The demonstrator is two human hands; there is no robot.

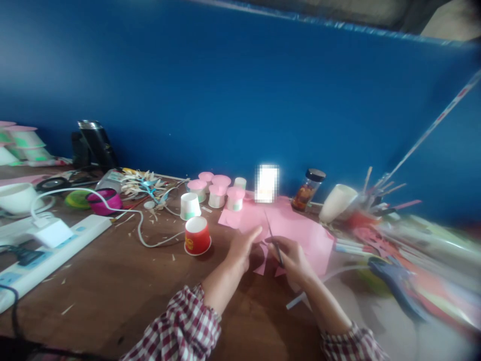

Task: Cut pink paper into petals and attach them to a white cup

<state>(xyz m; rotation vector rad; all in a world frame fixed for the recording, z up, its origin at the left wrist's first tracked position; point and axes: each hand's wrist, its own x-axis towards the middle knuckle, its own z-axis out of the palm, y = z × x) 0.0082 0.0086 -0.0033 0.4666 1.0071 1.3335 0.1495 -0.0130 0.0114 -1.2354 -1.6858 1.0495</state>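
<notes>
My left hand [242, 245] grips a piece of pink paper [263, 258] just above the brown table [112, 291]. My right hand [295, 258] is closed on a thin dark tool, probably scissors [273, 238], whose tip points up and away over the paper. A larger pink sheet [300, 228] lies on the table behind both hands. An upturned red paper cup [197, 235] stands just left of my left hand. Both sleeves are checked red and white.
Several upturned pink-topped white cups [216, 190] stand at the back by the blue wall. A white power strip [48, 248] with cables lies at left. A dark-lidded jar [308, 190], a white cup [338, 200], a blue glue gun [394, 283] and craft clutter fill the right.
</notes>
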